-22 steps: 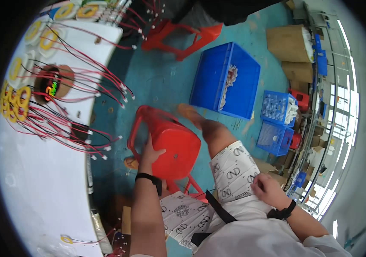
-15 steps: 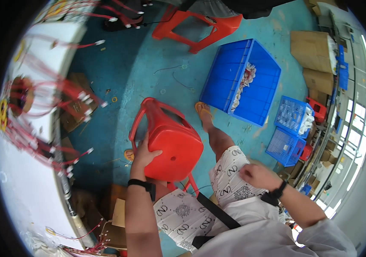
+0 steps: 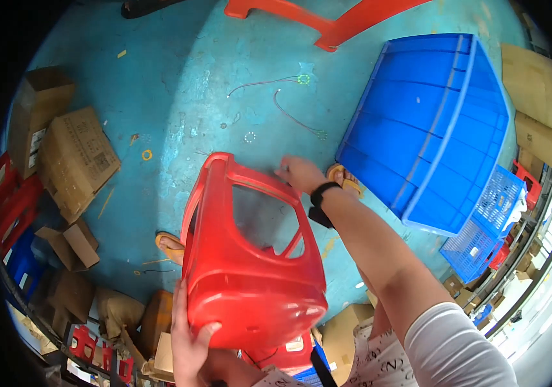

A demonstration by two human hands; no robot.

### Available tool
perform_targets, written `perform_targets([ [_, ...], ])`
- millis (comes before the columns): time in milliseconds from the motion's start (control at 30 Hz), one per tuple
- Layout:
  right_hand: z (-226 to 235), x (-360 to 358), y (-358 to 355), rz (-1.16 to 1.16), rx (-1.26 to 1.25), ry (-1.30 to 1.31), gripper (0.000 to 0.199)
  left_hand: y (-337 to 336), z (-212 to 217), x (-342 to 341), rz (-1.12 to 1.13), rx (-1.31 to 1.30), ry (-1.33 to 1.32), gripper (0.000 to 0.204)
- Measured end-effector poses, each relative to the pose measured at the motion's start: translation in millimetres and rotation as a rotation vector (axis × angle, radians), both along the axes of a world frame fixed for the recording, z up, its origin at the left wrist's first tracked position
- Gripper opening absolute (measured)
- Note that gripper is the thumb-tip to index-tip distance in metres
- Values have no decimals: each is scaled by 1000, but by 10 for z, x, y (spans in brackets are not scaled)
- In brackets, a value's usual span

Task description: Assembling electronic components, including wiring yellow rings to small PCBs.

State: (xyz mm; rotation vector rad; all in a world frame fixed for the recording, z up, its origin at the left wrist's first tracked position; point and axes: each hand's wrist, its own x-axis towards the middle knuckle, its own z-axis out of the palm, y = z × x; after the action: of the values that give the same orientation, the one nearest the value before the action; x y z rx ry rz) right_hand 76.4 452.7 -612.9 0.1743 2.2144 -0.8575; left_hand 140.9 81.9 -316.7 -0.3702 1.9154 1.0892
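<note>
A red plastic stool (image 3: 250,284) is tilted in front of me, its seat toward me and its legs and cut-out sides facing the far floor. My left hand (image 3: 189,329) is closed on the near left side of the seat, the thumb over the top and the fingers along the edge. My right hand (image 3: 303,174) hovers by the stool's far leg rail with its fingers curled inward. Those fingers are slightly blurred, and whether they touch the rail or hold something small I cannot see.
A big blue crate (image 3: 418,129) stands on the right beside my foot, with blue baskets (image 3: 469,251) behind it. Cardboard boxes (image 3: 76,161) lie on the left. Another red stool (image 3: 334,29) is at the far edge. Thin wires (image 3: 263,84) lie on the teal floor.
The stool has tipped further, its open side now more visible. My right hand has moved from above my thigh out to the stool's far end. The view has swung off the wire-covered table.
</note>
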Motion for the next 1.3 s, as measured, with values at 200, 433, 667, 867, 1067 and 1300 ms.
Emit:
perform_targets([
  [200, -611, -654, -609, 85, 99, 416, 37, 113, 133, -147, -190, -95, 74, 87],
  [433, -954, -708, -485, 264, 193, 374, 21, 188, 86, -200, -120, -39, 50, 79],
  [667, -579, -289, 202, -796, 150, 93, 25, 44, 173, -194, -176, -104, 54, 80],
  [867, -696, -129, 817, -185, 447, 199, 26, 82, 76, -291, -175, -43, -24, 86],
  [1067, -805, -493, 697, 173, 524, 76, 18, 66, 65, -308, -184, -6, -9, 87],
  [1300, -849, -485, 607, 387, 587, 74, 24, 89, 13, -265, -194, -12, 3, 86],
])
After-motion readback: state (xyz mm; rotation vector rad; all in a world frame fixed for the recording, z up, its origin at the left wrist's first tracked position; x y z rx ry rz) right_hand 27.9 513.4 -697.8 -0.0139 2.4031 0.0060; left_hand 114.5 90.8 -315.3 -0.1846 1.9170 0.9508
